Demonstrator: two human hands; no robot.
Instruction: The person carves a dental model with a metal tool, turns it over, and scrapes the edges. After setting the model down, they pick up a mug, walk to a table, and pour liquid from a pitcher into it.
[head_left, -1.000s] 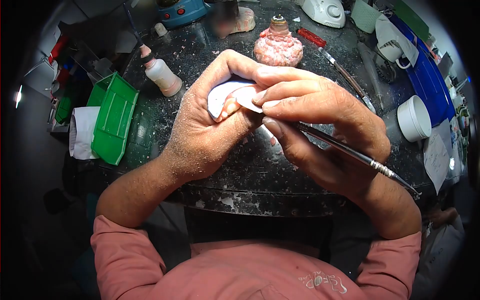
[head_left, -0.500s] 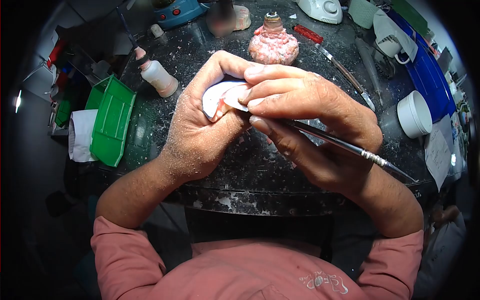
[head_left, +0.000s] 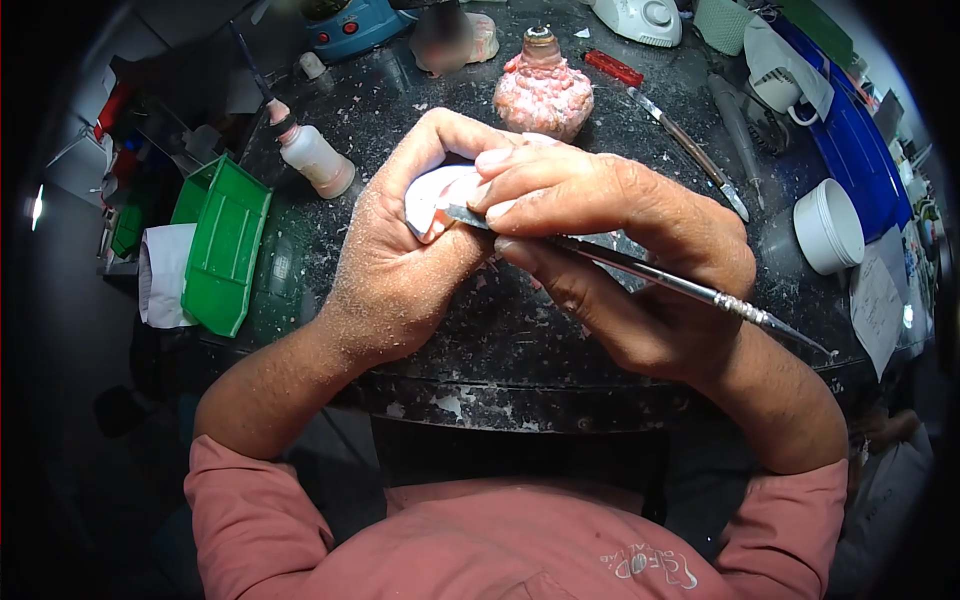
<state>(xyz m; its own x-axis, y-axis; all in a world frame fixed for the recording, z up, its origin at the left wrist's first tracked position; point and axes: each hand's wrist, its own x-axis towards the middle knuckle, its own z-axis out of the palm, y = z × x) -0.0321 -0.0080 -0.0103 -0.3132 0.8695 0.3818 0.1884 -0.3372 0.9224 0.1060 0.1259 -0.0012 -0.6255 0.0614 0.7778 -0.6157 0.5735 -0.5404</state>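
Observation:
My left hand point(head_left: 385, 255) is wrapped around a white dental cast point(head_left: 425, 195) with a pink, wax-like part and tooth shapes along its inner edge. Much of the cast is hidden by fingers. In my right hand point(head_left: 640, 225), a slim metal wax carver point(head_left: 665, 277) is pinched between thumb and fingers. Its flat blade point(head_left: 465, 215) lies at the pink part, though exact contact is hard to make out. The carver's other, thin pointed end sticks out to the lower right. Pale dust covers my left hand and wrist.
Beyond my hands stands a lamp-like pot crusted with pink wax point(head_left: 543, 100). A white bottle point(head_left: 318, 160) and green bin point(head_left: 225, 250) are on the left. To the right are a red-handled tool point(head_left: 613, 68), a brown-handled knife point(head_left: 690, 150), a grey handpiece point(head_left: 738, 135) and a white tub point(head_left: 828, 227).
My right hand has shifted slightly left, and the carver's blade has turned and reaches further left over the pink part. My left hand keeps its hold on the cast.

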